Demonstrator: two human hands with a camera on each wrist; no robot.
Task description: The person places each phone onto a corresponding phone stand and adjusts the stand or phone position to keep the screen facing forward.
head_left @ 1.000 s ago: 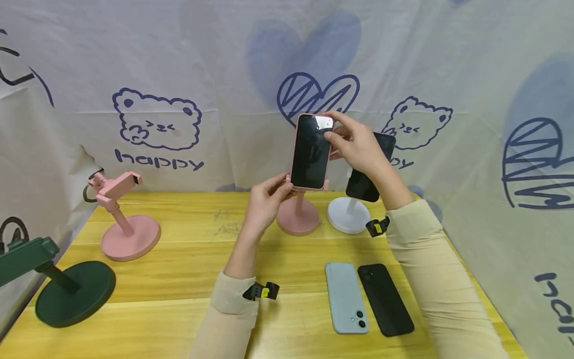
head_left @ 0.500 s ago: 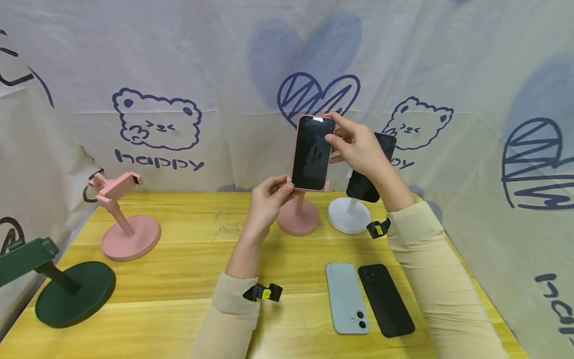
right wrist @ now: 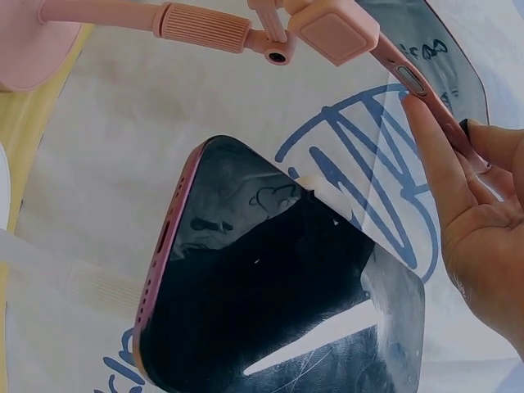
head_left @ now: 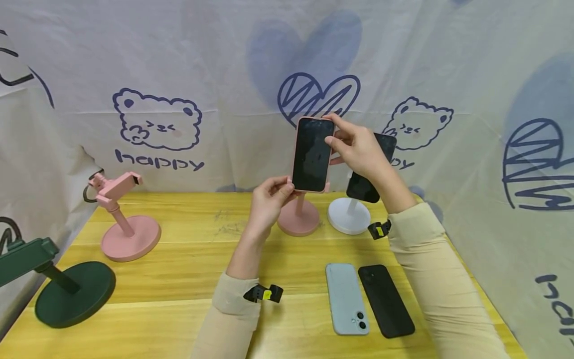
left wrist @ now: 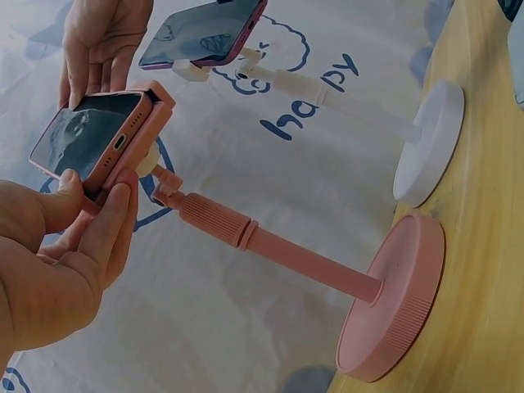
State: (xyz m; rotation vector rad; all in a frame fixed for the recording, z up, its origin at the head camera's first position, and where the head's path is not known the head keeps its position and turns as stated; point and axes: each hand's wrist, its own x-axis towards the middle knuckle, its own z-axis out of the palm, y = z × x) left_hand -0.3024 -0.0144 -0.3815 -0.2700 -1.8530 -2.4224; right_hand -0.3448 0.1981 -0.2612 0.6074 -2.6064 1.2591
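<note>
A phone in a pink case (head_left: 313, 154) stands upright in the clamp of a pink phone stand (head_left: 299, 218), black screen toward me. My right hand (head_left: 356, 147) pinches the phone's upper right edge, thumb at the screen's side and fingers behind. At the lower left corner my left hand (head_left: 270, 199) grips the stand's clamp; in the left wrist view its thumb (left wrist: 64, 201) lies by the phone's edge and the fingers reach behind. The right wrist view shows the right hand (right wrist: 483, 237) holding the pink case from the side.
Just right, a white phone stand (head_left: 349, 216) carries another phone (head_left: 365, 185), partly behind the right hand. A light blue phone (head_left: 346, 298) and a black phone (head_left: 386, 300) lie face down in front. At left stand another pink stand (head_left: 130, 238) and a dark green stand (head_left: 76, 293).
The pink-cased phone's top edge has sunk slightly, and the bright reflection at the top of its screen has gone. Both hands keep their hold with only slight movement.
</note>
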